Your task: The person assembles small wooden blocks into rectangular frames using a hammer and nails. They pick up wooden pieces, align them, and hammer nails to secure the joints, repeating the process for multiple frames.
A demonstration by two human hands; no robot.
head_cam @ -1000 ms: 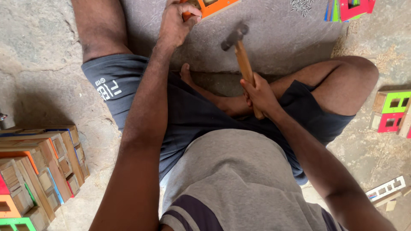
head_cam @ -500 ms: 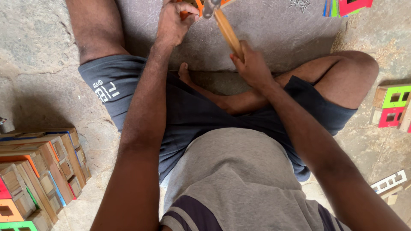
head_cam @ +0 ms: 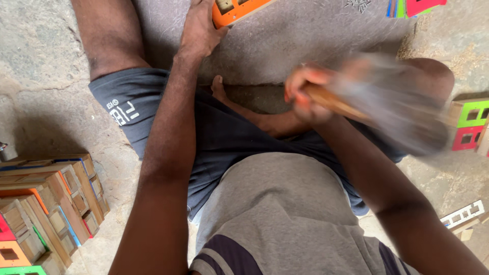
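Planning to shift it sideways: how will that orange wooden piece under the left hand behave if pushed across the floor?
The orange wooden piece looks rigid and boxy, so it should slide, not roll. The rough concrete floor probably drags on it. It is likely light, since the left hand seems needed to steady it.

At your left you have a stack of wooden frames (head_cam: 48, 209) with orange, blue, red and green edges. At your right stand a green block (head_cam: 471, 113) and a red block (head_cam: 466, 137), touching. A white slotted strip (head_cam: 462, 214) lies on the concrete floor (head_cam: 35, 66) below them.
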